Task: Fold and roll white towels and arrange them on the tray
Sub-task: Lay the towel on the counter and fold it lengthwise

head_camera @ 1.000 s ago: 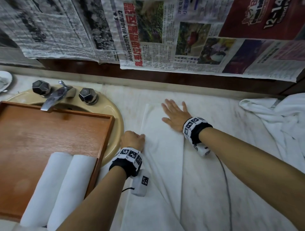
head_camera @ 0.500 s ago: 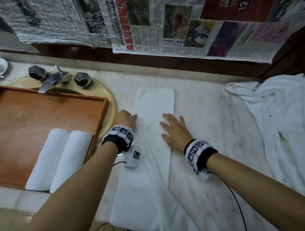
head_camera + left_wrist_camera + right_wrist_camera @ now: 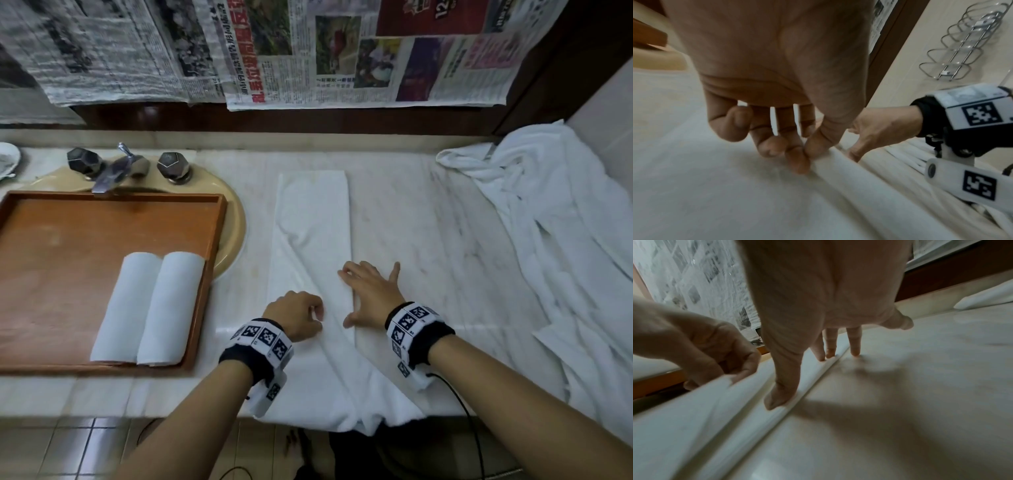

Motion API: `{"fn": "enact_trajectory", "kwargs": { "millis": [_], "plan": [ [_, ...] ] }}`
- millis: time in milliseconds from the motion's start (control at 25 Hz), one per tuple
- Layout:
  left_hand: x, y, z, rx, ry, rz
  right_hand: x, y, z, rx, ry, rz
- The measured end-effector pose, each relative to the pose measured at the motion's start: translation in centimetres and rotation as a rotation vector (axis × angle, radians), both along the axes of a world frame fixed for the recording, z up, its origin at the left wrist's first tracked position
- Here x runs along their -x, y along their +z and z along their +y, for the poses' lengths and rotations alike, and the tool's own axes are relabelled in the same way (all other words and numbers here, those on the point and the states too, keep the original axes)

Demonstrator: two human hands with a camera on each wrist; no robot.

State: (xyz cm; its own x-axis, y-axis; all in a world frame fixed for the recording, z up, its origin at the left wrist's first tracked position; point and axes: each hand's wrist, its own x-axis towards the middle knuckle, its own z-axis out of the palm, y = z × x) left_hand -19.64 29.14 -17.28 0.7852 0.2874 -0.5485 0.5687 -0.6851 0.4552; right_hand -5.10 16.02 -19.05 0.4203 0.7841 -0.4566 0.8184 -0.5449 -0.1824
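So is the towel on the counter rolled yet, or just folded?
Just folded. The towel lies flat in a long narrow strip; left hand pinches a fold, right hand presses its edge. No roll started.

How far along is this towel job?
Done: two rolled towels lie side by side in the wooden tray. In hand: a long folded towel on the counter, the left hand pinching a fold, the right hand flat on it. Left: rolling it, then the heap of loose towels.
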Motion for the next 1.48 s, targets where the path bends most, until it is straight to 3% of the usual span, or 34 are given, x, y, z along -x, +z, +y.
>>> {"fn": "enact_trajectory", "kwargs": {
  "millis": [200,360,440,640,840,1040,1240,1480],
  "plan": [
    [4.3,0.0,1.4,-0.042,0.040,0.040,1.1,-0.1,-0.3,0.034,-0.015,-0.038],
    [4.8,0.2,-2.4,0.171,-0.139,-0.029,2.5,-0.3,-1.2,-0.058,-0.077,-0.071],
    [5.3,-0.3,-3.4,0.191,-0.165,-0.039,3.2,-0.4,-1.7,-0.085,-0.100,-0.067],
    [9.3,-0.8,-1.0,0.145,-0.088,0.025,5.1,-0.7,-2.8,-0.089,-0.155,-0.044],
    [9.8,-0.1,-3.7,0.299,-0.137,-0.142,4.4,0.4,-2.9,0.079,-0.157,0.131],
    [11.6,-0.5,-1.9,0.258,-0.051,-0.018,4.9,-0.3,-3.5,0.142,-0.118,0.116],
    [12.1,-0.1,-4.0,0.336,-0.076,-0.053,5.0,-0.4,-3.1,0.171,-0.139,0.145],
    [14.3,-1.0,-2.7,0.316,0.052,-0.010,5.1,-0.4,-2.9,0.182,-0.151,0.153]
  ]
}}
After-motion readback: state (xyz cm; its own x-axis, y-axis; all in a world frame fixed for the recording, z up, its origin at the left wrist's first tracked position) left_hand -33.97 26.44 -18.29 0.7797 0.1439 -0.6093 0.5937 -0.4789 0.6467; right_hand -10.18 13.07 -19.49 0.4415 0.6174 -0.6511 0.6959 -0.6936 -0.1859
